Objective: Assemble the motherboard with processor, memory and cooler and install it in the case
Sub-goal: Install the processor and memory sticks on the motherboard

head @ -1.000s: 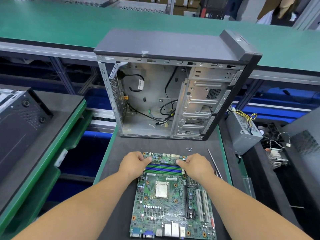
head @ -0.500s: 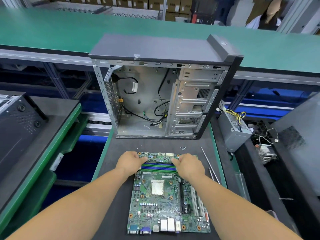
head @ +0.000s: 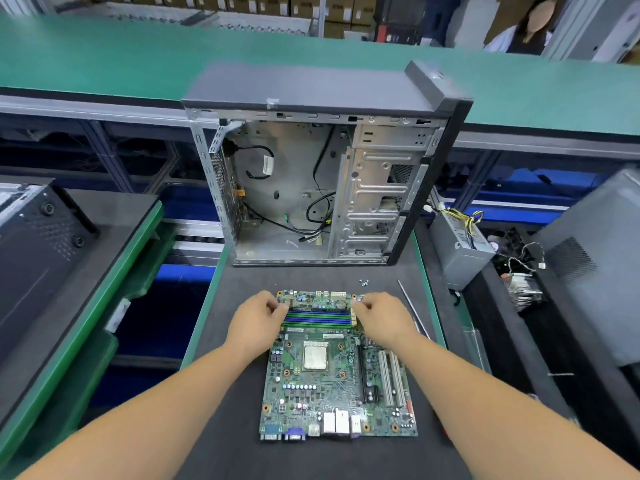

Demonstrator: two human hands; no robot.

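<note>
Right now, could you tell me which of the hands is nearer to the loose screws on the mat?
The right hand. It lies just below the screws, at the memory slots' right end; the left hand is across the motherboard, at their left end.

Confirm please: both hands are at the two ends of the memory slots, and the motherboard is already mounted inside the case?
Not quite. The head view shows the motherboard lying flat on the bench in front of the open case, not mounted inside. The left hand and right hand are indeed at the ends of the memory slots.

Mat [head: 242, 445] bearing motherboard [head: 337, 379], case [head: 322, 174]
</note>
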